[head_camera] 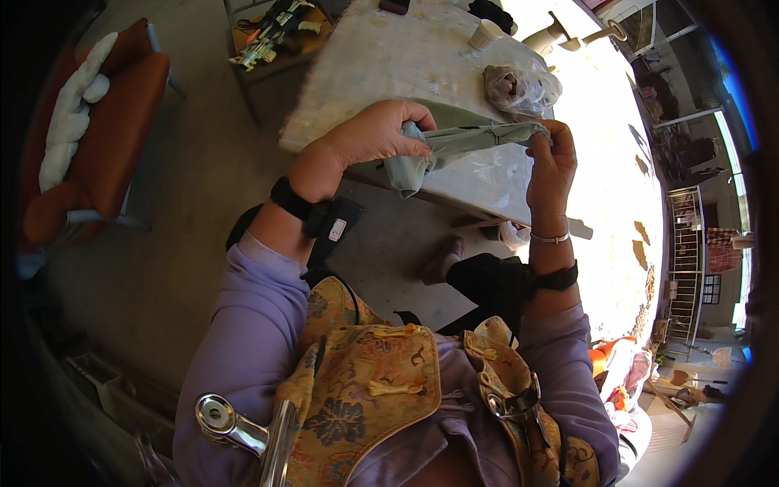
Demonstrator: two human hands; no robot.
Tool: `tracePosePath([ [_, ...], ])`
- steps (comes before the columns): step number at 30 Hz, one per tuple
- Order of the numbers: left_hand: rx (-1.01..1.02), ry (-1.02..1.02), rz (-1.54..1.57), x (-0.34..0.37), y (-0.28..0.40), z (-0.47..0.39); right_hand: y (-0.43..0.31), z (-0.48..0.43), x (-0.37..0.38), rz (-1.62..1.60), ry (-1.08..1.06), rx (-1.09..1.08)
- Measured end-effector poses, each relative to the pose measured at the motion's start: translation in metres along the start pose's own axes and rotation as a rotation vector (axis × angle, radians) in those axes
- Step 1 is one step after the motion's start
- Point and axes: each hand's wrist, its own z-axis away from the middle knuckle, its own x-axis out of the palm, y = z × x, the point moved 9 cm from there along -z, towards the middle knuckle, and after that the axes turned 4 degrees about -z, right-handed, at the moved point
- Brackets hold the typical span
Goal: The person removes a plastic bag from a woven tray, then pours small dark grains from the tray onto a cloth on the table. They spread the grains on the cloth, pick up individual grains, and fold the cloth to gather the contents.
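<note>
A pale green, thin cloth or garment (465, 139) is stretched between my two hands above the near edge of the table. My left hand (382, 133) grips a bunched, bluish part of it, with a loose fold hanging below the fingers. At the other end, my right hand (552, 152) pinches a gathered edge between thumb and fingers. A wider, darker green part of the cloth sags behind the taut strip. Black straps circle both forearms, and a bracelet sits on my right wrist. Whether anything is wrapped inside the bunched part cannot be seen.
The table (365, 67) has a pale patterned cover. On it are a clear plastic bag (523, 90) with contents, a paper cup (486, 35) and a dark phone-like object (394, 6). A toy gun (274, 36) lies on a chair. An orange-brown armchair (115, 122) stands left.
</note>
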Motion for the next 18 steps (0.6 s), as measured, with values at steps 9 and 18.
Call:
tracePosePath([
  [9,0.316,0.441,-0.035,-0.077,0.069,0.031,-0.041,-0.017,-0.006,-0.161,-0.105,-0.029],
  [18,0.19,0.559,0.04,-0.079,0.14,0.028,-0.082,-0.026,-0.004,-0.251,-0.154,-0.132],
])
